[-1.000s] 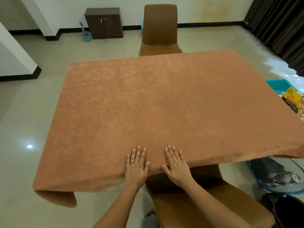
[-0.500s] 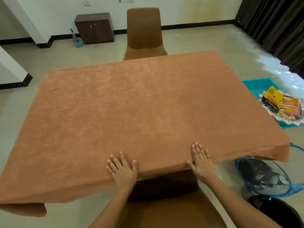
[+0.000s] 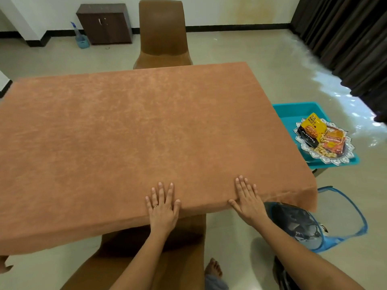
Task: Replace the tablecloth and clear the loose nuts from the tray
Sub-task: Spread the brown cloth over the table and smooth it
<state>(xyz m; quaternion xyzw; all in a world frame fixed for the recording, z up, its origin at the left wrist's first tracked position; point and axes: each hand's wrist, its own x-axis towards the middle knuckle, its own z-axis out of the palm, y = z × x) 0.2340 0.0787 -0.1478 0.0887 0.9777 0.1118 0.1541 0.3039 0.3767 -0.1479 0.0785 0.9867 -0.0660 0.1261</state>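
Brown suede-like tablecloth (image 3: 136, 132) covers the table, and the left hand (image 3: 163, 208) and right hand (image 3: 247, 200) press flat on its near edge, fingers (image 3: 160, 190) straight and slightly spread.

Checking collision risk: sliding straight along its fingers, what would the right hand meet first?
Only bare tablecloth lies ahead of the right hand up to the far edge; beyond, probably the far chair.

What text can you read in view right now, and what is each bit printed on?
"THE DAILY NUT CO": on the yellow upper part of the almond packet lying on the silver tray.
"ALMONDS": on the black lower band of the same packet.
The orange packet beside it carries print, but it is too blurred to read.
No other readable text shows.
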